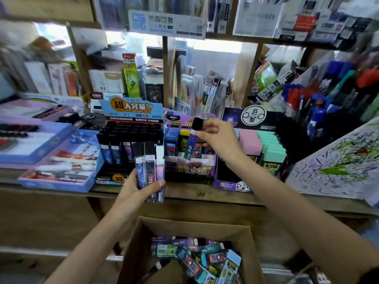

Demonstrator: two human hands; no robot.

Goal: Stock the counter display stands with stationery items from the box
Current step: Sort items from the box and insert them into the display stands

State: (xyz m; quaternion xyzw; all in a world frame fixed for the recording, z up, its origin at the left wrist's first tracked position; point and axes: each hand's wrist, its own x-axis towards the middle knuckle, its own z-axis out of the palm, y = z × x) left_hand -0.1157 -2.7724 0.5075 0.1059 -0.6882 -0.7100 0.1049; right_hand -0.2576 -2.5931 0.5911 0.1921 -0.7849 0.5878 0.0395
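In the head view, the left hand (139,188), low centre of the frame, grasps three tubes (149,171) fanned side by side. They stand upright with black caps on top, just in front of the blue stand (131,109) on the desk (201,194). The right hand (218,140), at centre frame, pinches a single tube (189,145) near its black cap. Its long axis is close to upright, with the lower end tipped slightly toward frame left, and it hangs over the purple stand (190,169). Tubes with the same black caps fill the blue stand, which lies to frame left of the right hand. So the single tube probably has to travel left, cap up, to drop into a slot there. The left hand is the nearer of the two to that stand, its tubes already lined up with the front row. Counted: four tubes in hand, three left and one right. Three stands sit side by side, the third stand (227,184) at right holding pink and green blocks. One open box (133,253) sits at the bottom of the frame, below the desk edge and between the forearms, with many mixed packs in it, too jumbled to count.
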